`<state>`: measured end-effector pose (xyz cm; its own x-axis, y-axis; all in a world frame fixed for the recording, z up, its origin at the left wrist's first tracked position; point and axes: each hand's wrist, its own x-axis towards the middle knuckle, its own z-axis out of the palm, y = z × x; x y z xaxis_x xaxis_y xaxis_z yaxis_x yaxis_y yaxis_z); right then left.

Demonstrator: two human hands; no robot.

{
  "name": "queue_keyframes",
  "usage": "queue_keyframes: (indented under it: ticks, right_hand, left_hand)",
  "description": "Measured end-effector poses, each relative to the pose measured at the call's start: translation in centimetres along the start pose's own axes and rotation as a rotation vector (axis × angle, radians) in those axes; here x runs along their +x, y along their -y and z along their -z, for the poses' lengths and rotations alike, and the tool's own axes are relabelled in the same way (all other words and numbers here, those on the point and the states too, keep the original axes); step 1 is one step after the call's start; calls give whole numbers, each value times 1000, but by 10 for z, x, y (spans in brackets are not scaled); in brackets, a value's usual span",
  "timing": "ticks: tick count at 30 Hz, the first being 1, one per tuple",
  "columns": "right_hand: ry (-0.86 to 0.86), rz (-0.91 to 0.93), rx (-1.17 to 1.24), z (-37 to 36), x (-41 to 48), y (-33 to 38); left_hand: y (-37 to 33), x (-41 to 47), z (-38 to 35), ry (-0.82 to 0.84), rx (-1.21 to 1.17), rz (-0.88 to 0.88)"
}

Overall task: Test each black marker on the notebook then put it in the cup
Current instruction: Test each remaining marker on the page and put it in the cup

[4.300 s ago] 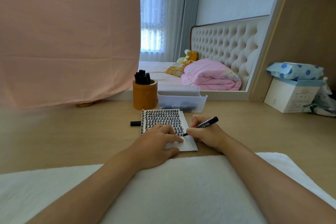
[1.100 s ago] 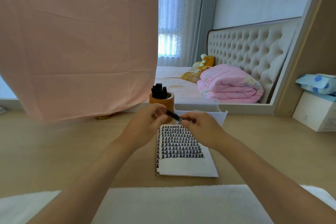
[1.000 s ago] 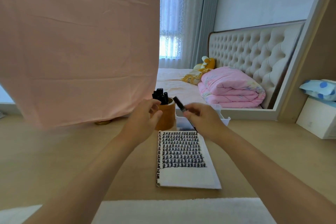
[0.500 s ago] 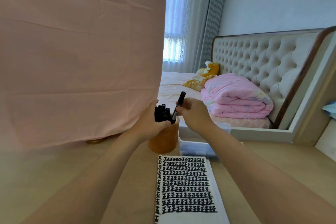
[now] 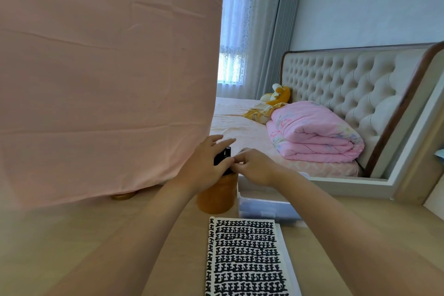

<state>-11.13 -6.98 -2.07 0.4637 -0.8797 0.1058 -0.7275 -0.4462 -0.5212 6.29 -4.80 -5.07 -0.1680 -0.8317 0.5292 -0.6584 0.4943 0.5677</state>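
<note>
On the wooden desk, an orange-brown cup (image 5: pixel 216 197) holds several black markers (image 5: pixel 223 158), whose tops show between my hands. My left hand (image 5: pixel 204 166) wraps the bunch at the cup's mouth, thumb across the front and fingers behind. From the right, the fingertips of my right hand (image 5: pixel 254 166) pinch a marker that stands low in the cup and is mostly hidden. The spiral notebook (image 5: pixel 247 257) lies in front of the cup, its page filled with rows of black marks.
A clear plastic bin (image 5: pixel 266 211) stands right of the cup, touching the notebook's far corner. A pink cloth (image 5: pixel 108 79) hangs over the desk's back left, with a small gold object (image 5: pixel 123 196) under its edge. Bare desk (image 5: pixel 72 235) lies to the left.
My right hand carried the marker from the notebook up to the cup and lowered it in among the others. My left hand left the notebook and took hold at the cup's mouth.
</note>
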Motion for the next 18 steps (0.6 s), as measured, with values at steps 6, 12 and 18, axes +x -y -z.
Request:
queue_keyframes:
  ticks: [6,12,18]
  right_hand:
    - [-50,-45,25,26,-27,-31]
    - [148,-226,-118,28,-52,-62]
    - [265,-281,-228,22,-54,-74]
  left_hand:
    - [2,2,-3,34,280,-48]
    - [-30,-16,-14,-92,358,-258]
    - [-35,-41,-50,14,507,-478]
